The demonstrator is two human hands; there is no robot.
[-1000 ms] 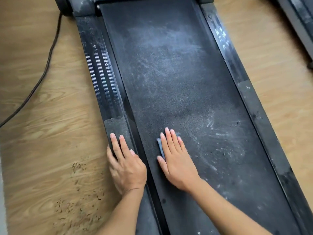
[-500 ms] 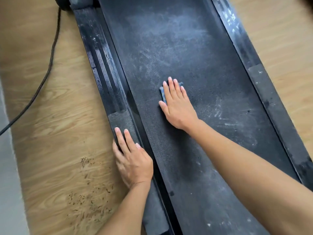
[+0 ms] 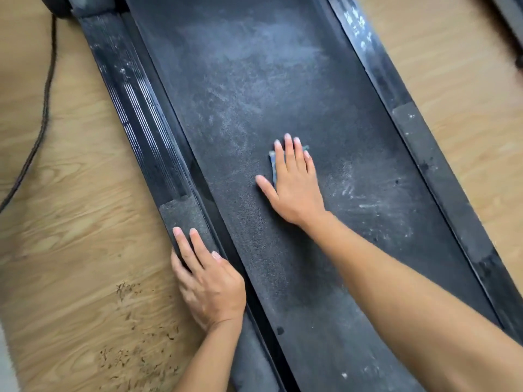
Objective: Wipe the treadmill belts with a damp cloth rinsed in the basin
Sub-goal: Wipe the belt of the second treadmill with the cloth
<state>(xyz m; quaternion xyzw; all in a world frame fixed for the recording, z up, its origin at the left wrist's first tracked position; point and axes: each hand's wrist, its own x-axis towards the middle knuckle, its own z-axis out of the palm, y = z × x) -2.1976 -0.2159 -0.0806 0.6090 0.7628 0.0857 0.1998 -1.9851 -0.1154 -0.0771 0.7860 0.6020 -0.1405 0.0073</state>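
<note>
— Treadmill belt, how much of it looks wiped?

— Part of it, I'd judge. The strip nearest the person, running down from the right hand, reads darker and cleaner; pale dust lies across the far end and in scuffs to the right of that hand.

— Where is the cloth?

— Flat on the belt about midway along, pinned under the right palm. Only a blue edge peeks out by the index finger (too little shows to say how damp it is). The fingers lie stretched out flat and close together, pressing it down, not curled round it.

— And the left hand?

— Spread on the left side rail, holding nothing, apparently bracing.

— So what remains?

— Most of the far half and the right side, by my reckoning. No basin is in view, and only a sliver of a second treadmill shows at the top right.
</note>
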